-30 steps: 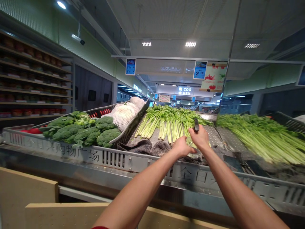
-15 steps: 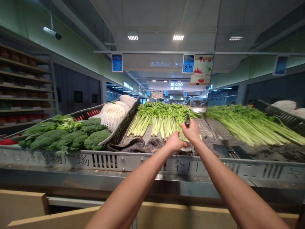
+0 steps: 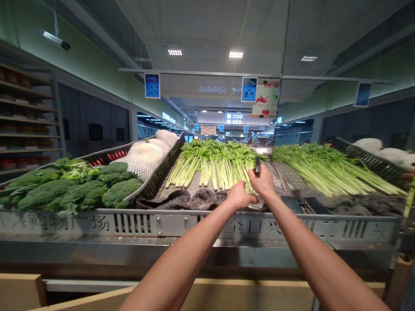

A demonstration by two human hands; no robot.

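My right hand is closed around the black handle of a tool, which sticks up above the fist; the rest of the tool is hidden. Close beside it on the left, my left hand has its thumb and fingers curled about something pale green and partly clear, too small to make out. A clear, round-edged thing shows just under its fingertips. Both hands are over the front of a display bed where celery lies in a row, stalk ends toward me. Dark crumpled cloth lies along its front edge.
Broccoli is heaped at the left, before net-wrapped pale produce in a black crate. A grey slotted rail runs along the front. At right, a mirror reflects the celery. Price signs hang above.
The view has turned slightly to the right, so the stall appears shifted left. Both hands keep nearly the same place and hold, close together.
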